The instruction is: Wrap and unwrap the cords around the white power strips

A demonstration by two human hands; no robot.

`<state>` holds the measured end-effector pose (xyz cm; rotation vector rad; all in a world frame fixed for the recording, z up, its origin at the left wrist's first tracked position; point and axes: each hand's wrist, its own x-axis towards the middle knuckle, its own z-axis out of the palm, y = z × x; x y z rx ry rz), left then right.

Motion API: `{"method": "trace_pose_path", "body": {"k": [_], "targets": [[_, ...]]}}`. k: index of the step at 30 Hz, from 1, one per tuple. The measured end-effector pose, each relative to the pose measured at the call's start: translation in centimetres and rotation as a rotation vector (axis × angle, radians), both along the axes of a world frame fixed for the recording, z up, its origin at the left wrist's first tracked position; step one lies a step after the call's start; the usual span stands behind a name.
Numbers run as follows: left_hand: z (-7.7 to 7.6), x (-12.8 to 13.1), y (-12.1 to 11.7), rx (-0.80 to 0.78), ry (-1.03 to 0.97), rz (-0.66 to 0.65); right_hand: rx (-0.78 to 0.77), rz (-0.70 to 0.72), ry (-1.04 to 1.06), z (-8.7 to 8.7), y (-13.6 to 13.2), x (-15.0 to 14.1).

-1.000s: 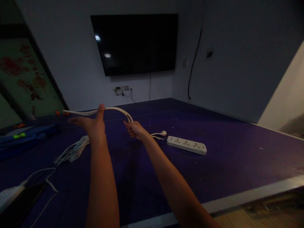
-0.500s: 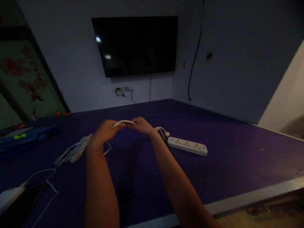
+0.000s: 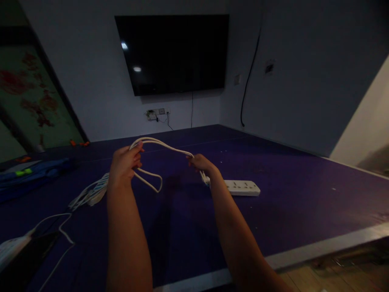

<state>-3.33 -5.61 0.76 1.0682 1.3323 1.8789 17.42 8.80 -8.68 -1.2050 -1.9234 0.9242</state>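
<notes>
A doubled white power cord (image 3: 164, 144) arches between my two hands above the purple surface. My left hand (image 3: 124, 162) is closed round one stretch of it, and a loop of cord hangs out below the fingers to the right. Closed on the cord farther right is my right hand (image 3: 200, 162). From there the cord drops toward a white plug (image 3: 206, 180), partly hidden by my wrist. The white power strip (image 3: 244, 187) lies on the surface just right of my right forearm, which covers its left end.
Another power strip (image 3: 97, 196) wrapped in its cord lies left of my left forearm. At the lower left are a white strip (image 3: 13, 247) and a dark flat object (image 3: 30, 259). Blue cloth (image 3: 39, 172) lies at far left. A television (image 3: 173, 54) hangs on the wall.
My left hand was open under the cord, then closed on it near my right hand. Now my hands are farther apart, the right one moved right, with the power strip shifted slightly left.
</notes>
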Motion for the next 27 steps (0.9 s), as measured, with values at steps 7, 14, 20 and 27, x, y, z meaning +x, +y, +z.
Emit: {"method": "trace_pose_path", "body": {"k": [7,14,20,27], "targets": [[-0.5,0.9,1.9,0.255,-0.195,0.021,-0.211,-0.036,0.523,2.7,-1.8,-3.2],[-1.3,3.8,4.0,0.476,-0.335,0.011,-0.473,0.286,0.77,4.9,-4.2,-3.6],[-2.2,6.1,5.1,0.528,-0.299,0.062,-0.506,0.466,0.892,6.0,-5.1,-3.8],[-2.6,5.9,6.0,0.503,-0.316,-0.023,-0.381,0.361,0.99,6.6,-5.7,-4.8]]}}
